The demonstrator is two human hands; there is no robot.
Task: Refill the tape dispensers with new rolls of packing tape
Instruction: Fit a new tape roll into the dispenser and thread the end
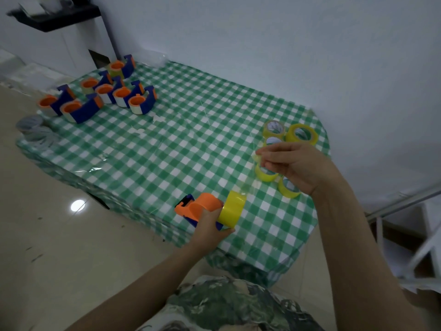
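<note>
One orange-and-blue plastic dispenser (198,207) bearing a yellow tape roll (232,209) is gripped by the left hand (210,225) at the checked table's (191,139) near edge. Its faint clear strip (250,177) is pinched by the right hand (293,166). Seven further dispensers (137,102) and five loose rolls (301,133), some partly hidden, are counted.

This is a plain room in a home, put to use for small packing work. A low bench (191,144) stands in a corner under a green-and-white checked plastic cloth (274,223). From seven to nine o'clock the floor (52,247) is glossy beige tile that mirrors a round light (77,205). Bare pale walls (262,44) close it in from twelve to three o'clock. At eleven o'clock a white cabinet (78,51) carries a dark shelf (57,19); at four o'clock is a blurred white frame (424,254). The batch work shows on the bench: blue-and-orange tape dispensers (95,99) grouped at ten o'clock, yellow tape rolls (301,133) at two o'clock.
</note>
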